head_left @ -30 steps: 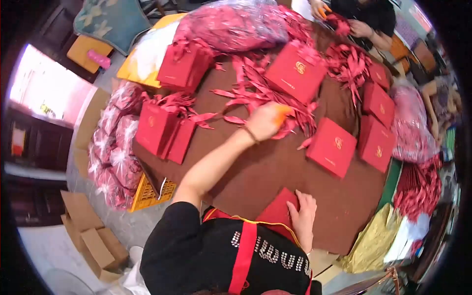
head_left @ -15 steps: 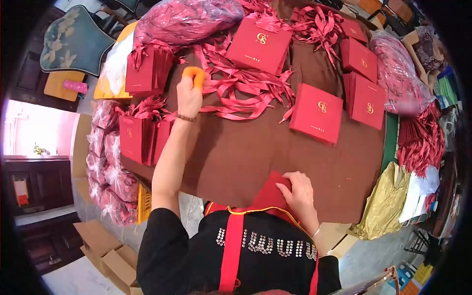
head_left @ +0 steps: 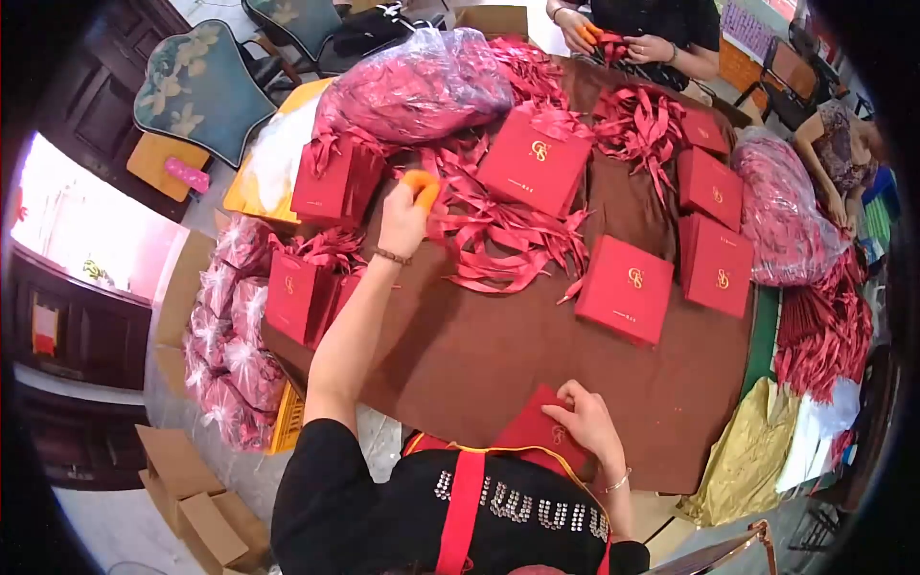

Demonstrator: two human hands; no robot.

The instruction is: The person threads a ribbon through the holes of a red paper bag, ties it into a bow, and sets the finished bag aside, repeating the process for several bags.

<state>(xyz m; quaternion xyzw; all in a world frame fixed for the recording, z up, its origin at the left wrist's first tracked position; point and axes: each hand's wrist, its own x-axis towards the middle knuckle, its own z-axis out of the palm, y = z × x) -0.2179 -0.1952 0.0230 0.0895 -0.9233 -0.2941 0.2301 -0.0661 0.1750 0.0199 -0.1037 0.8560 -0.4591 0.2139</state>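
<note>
My left hand [head_left: 406,222] is raised over the table by the loose pink-red ribbons [head_left: 508,244]. Its fingers curl together, and orange coverings [head_left: 422,187] wrap the fingertips. Whatever may be pinched there is hidden. My right hand [head_left: 583,422] holds a flat red paper bag [head_left: 542,414] by its upper right side, at the table's near edge against my body. A small gold logo shows on this bag. Beyond it, a stack of red bags [head_left: 625,287] lies on the brown cloth [head_left: 460,355]. Another red bag stack [head_left: 537,161] rests behind the ribbons.
More red bags [head_left: 335,182] stand at the left, others [head_left: 717,264] at the right. Plastic-wrapped bundles [head_left: 417,86] lie at the back. A co-worker's hands [head_left: 652,48] handle red ribbon across the table; another person [head_left: 839,158] sits at right. Open cardboard boxes [head_left: 206,508] stand lower left.
The view has tilted upward, bringing the co-worker's hands into sight. The bag under my right hand now shows its gold logo. My left hand stays by the ribbons, fingers still curled.
</note>
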